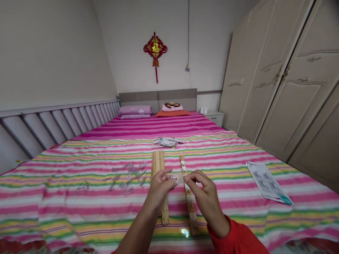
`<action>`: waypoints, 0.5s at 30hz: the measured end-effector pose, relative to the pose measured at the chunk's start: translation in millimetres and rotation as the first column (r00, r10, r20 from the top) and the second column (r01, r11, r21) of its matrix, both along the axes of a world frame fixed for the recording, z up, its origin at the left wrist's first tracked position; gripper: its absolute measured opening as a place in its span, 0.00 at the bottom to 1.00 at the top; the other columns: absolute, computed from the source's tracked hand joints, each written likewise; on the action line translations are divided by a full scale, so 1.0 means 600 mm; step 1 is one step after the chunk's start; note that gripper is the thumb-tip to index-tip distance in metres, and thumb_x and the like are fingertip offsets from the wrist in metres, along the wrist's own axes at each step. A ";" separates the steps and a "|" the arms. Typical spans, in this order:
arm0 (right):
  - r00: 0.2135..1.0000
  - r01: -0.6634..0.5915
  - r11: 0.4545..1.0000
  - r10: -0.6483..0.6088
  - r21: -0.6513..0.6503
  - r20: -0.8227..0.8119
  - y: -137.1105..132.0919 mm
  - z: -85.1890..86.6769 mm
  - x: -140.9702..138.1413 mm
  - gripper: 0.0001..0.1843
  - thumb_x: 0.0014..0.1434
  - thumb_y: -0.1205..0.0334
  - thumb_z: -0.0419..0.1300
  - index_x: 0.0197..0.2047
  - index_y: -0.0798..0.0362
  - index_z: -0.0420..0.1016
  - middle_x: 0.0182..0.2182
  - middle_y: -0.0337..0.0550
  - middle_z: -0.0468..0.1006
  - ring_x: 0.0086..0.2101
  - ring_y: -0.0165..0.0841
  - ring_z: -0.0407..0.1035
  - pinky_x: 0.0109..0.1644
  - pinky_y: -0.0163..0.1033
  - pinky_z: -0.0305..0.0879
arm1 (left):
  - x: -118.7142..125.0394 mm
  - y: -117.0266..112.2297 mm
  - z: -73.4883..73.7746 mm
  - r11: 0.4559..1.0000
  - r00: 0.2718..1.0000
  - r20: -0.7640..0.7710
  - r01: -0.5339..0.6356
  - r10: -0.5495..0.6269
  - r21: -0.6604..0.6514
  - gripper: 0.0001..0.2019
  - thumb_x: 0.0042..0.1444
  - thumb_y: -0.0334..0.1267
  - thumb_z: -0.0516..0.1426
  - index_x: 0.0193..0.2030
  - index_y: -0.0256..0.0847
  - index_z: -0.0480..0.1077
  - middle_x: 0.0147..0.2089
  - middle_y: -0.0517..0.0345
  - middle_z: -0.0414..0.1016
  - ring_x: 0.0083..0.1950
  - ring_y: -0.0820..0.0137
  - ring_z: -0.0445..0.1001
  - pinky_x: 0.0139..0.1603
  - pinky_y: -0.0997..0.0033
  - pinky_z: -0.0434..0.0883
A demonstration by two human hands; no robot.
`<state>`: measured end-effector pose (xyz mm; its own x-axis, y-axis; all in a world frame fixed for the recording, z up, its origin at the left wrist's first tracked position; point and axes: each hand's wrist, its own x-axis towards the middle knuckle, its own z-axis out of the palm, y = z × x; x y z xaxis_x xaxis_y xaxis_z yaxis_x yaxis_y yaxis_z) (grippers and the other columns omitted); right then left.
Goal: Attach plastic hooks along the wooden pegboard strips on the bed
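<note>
My left hand (pixel 162 187) is closed, thumb and fingers pinching a clear adhesive patch (pixel 174 179) with a round disc on it. At its other side, the fingertips of my right hand (pixel 202 187) are pinched together, seemingly on the patch's clear edge; the exact grip is too small to tell. Beneath my right hand lies a narrow wooden strip (pixel 194 218) bearing several white pieces. Wider wooden strips (pixel 158 160) dotted with small holes lie partly under my left hand. Loose metal hooks and clear discs (pixel 129 176) are scattered left of them.
A blister pack (pixel 267 181) with several round pieces lies at the right. Beyond the wooden strips sits a pile of packaging (pixel 168 141). The striped bedspread (pixel 79 211) covers the bed, with a slatted rail (pixel 63 123) on the left and a wardrobe (pixel 280 102) on the right.
</note>
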<state>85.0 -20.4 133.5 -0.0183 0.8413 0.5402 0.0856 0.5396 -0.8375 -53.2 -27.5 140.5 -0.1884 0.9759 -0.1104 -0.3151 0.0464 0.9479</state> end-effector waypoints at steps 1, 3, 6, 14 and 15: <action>1.000 -0.007 0.999 0.006 -0.037 -0.027 0.003 0.000 0.001 0.11 0.54 0.60 0.59 0.22 0.52 0.72 0.22 0.38 0.70 0.27 0.32 0.63 0.32 0.37 0.58 | -0.001 0.000 -0.003 1.000 1.000 0.002 0.014 -0.014 0.000 0.27 0.34 0.28 0.60 0.47 0.30 0.66 0.24 0.62 0.72 0.23 0.79 0.66 0.27 0.78 0.62; 0.995 -0.045 0.992 0.033 -0.121 -0.092 0.011 -0.001 0.003 0.10 0.52 0.58 0.61 0.22 0.52 0.73 0.22 0.37 0.70 0.27 0.32 0.63 0.33 0.38 0.58 | -0.003 -0.001 -0.005 0.999 0.999 0.010 0.037 -0.037 0.002 0.28 0.34 0.29 0.60 0.48 0.29 0.65 0.25 0.61 0.72 0.23 0.79 0.66 0.27 0.77 0.62; 0.966 -0.144 0.955 0.079 -0.260 -0.245 0.022 -0.003 0.003 0.10 0.48 0.56 0.64 0.22 0.53 0.74 0.21 0.36 0.71 0.26 0.32 0.63 0.33 0.38 0.59 | -0.004 -0.003 -0.003 0.999 0.999 -0.006 0.047 -0.047 0.007 0.29 0.35 0.30 0.61 0.50 0.29 0.65 0.27 0.60 0.73 0.24 0.79 0.66 0.28 0.77 0.62; 0.930 -0.174 0.921 0.038 -0.347 -0.366 0.034 -0.001 -0.002 0.10 0.44 0.56 0.66 0.21 0.54 0.75 0.19 0.37 0.73 0.24 0.29 0.62 0.31 0.36 0.58 | 0.007 0.007 0.004 0.999 0.997 -0.070 0.029 -0.031 -0.035 0.32 0.36 0.30 0.62 0.53 0.28 0.64 0.23 0.64 0.69 0.24 0.78 0.64 0.27 0.77 0.61; 0.928 -0.177 0.920 0.037 -0.350 -0.372 0.037 0.000 0.000 0.10 0.44 0.56 0.66 0.21 0.54 0.75 0.19 0.37 0.73 0.24 0.29 0.62 0.30 0.36 0.58 | 0.006 0.009 0.001 0.999 0.996 -0.083 0.022 -0.025 -0.037 0.32 0.36 0.30 0.61 0.53 0.28 0.64 0.24 0.64 0.69 0.24 0.78 0.64 0.27 0.77 0.61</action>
<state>84.8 1.6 133.4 0.0121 0.9841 0.1771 -0.2919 0.1729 -0.9407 -49.4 -22.1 141.2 -0.1754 0.9758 -0.1307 -0.2332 0.0878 0.9685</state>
